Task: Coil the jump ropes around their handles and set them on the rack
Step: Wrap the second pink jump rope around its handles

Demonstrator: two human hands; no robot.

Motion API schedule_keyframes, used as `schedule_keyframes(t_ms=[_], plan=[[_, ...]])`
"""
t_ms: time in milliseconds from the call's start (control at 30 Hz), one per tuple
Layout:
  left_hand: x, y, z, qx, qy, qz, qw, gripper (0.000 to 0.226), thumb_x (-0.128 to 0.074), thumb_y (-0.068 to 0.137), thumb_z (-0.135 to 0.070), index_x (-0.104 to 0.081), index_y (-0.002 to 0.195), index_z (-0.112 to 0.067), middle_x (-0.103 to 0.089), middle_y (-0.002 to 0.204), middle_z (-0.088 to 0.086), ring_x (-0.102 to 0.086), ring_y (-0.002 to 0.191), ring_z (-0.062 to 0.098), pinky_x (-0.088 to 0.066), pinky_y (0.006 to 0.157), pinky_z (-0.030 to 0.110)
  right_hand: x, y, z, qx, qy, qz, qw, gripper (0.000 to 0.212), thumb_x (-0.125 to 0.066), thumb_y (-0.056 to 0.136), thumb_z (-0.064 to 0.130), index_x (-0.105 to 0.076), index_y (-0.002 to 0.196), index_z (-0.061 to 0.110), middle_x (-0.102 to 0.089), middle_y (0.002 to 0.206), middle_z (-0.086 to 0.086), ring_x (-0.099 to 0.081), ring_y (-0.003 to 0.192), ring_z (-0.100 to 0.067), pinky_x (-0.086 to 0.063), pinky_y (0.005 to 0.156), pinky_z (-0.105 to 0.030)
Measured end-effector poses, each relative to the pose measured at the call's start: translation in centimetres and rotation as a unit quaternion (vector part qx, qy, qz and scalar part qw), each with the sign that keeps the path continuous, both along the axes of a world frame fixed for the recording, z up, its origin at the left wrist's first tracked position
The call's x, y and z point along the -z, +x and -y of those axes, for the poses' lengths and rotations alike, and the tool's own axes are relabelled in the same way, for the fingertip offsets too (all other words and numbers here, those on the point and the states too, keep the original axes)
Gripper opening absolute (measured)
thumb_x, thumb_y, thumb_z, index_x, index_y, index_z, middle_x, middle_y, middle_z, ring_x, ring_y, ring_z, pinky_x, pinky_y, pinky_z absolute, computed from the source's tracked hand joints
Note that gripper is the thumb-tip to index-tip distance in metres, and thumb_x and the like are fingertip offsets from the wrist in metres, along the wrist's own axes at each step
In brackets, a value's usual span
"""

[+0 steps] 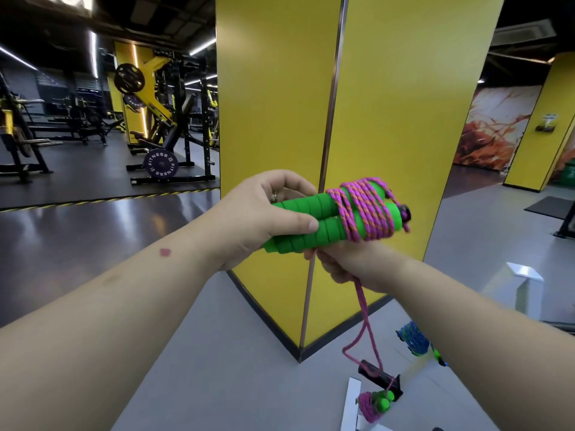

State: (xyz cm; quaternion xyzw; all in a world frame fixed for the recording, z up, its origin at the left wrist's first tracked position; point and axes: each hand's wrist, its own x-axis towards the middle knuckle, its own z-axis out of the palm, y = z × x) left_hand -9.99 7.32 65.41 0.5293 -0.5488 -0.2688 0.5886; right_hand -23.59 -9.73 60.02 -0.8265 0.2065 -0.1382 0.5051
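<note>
Two ribbed green foam handles, bound by braided pink-and-orange rope, are gripped side by side before a yellow pillar by the left hand, the hanging rope tail is pinched in the right hand, and "FITNESS" is read on a distant purple weight plate.

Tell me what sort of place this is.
Almost certainly a gym: a squat rack with a "FITNESS" weight plate stands at left, beyond a bench, and the hands are coiling a jump rope.
</note>
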Motion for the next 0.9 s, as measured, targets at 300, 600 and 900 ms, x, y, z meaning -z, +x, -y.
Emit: schedule_keyframes(t_ms=[300,600,900], plan=[[2.0,0.5,1.9,-0.215,-0.03,0.041,0.975,0.029,-0.085,0.081,-0.007,-0.062,0.097,-0.014,-0.064,0.098,0.011,-0.074,0.083,0.04,-0.064,0.059,0.052,-2.5,0.2,-4.8,0.059,-0.189,-0.106,0.975,0.037,-0.049,0.101,0.039,-0.069,0.083,0.013,-0.046,0.06,0.002,-0.037,0.046,-0.014,-0.032,0.044,-0.026],[1.9,-0.1,1.5,-0.282,0.036,0.205,0.937,0.042,-0.07,0.082,-0.017,-0.038,0.108,-0.027,-0.048,0.109,0.002,-0.052,0.078,0.019,-0.039,0.054,0.028,-5.7,-0.9,-4.9,0.03,-0.259,-0.02,0.965,0.024,-0.069,0.091,0.037,-0.073,0.082,0.015,-0.046,0.06,0.002,-0.034,0.046,-0.01,-0.029,0.048,-0.025],[1.1,-0.2,1.0,-0.176,0.009,0.174,0.969,0.039,-0.068,0.086,-0.009,-0.064,0.117,-0.032,-0.073,0.108,-0.011,-0.069,0.082,0.018,-0.06,0.075,0.039,-7.7,-1.5,-3.1,-0.057,-0.095,0.013,0.994,0.008,-0.071,0.091,0.011,-0.072,0.084,0.009,-0.038,0.056,-0.001,-0.027,0.051,-0.016,-0.022,0.048,-0.027]])
